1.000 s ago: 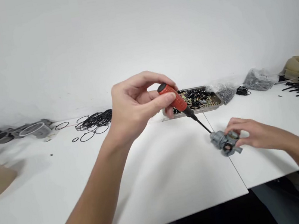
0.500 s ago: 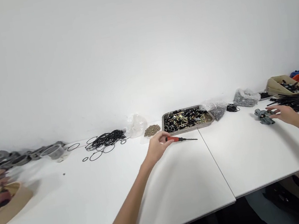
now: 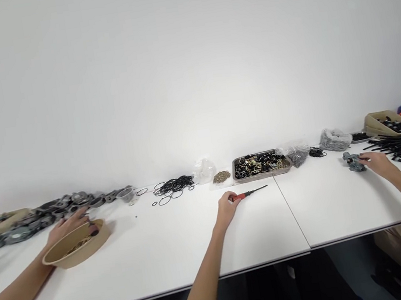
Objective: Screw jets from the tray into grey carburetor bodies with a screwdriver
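Red screwdriver [image 3: 244, 195] in my left hand [image 3: 226, 205], grey metal part [image 3: 353, 161] in my right.
Left's got the handle gripped, just in front of the tray [image 3: 264, 176]; right hand [image 3: 378, 163] has fingertips on the part, over on the table's [image 3: 331, 205] right side.

Both arms stretched forward and spread, fingers bent inward.
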`<state>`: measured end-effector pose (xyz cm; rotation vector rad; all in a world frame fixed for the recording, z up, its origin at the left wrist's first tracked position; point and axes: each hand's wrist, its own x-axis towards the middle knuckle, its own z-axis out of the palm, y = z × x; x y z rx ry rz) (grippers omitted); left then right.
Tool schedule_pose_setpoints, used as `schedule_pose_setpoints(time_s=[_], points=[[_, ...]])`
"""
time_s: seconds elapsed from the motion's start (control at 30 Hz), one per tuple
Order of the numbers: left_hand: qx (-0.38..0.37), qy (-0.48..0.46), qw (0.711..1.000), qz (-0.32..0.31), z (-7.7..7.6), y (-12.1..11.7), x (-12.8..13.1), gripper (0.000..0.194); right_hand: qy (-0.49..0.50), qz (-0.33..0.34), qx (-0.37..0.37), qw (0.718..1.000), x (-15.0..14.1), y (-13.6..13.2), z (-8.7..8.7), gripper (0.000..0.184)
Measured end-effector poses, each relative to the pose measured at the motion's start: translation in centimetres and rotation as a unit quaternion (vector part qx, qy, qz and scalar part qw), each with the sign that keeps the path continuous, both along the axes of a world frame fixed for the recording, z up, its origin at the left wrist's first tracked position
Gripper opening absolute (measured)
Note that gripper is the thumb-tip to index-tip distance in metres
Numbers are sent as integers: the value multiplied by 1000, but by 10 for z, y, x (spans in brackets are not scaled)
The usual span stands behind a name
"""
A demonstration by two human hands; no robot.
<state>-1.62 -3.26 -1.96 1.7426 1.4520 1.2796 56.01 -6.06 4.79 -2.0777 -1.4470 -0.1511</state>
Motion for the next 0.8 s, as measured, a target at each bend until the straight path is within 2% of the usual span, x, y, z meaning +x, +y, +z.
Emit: schedule_pose_setpoints(time_s=[0.17,0.37,0.53,0.67,0.8], points=[[9,3,1000,3,2,-1,-2,21,37,50,2,998,-1,-7,-2,16],[-5,-4,1000,10,0,4,-3,26,61,56,7,997,-2,-5,-8,23],[-20,-11,1000,9,-2,5,-3,26,64,72,-24,995,-17,4,-2,34],[-23,-10,1000,7,-1,6,-3,26,55,115,-41,991,-50,0,4,40],[-25,-8,1000,5,-1,6,-3,25,68,234,-44,969,-121,-34,12,45]])
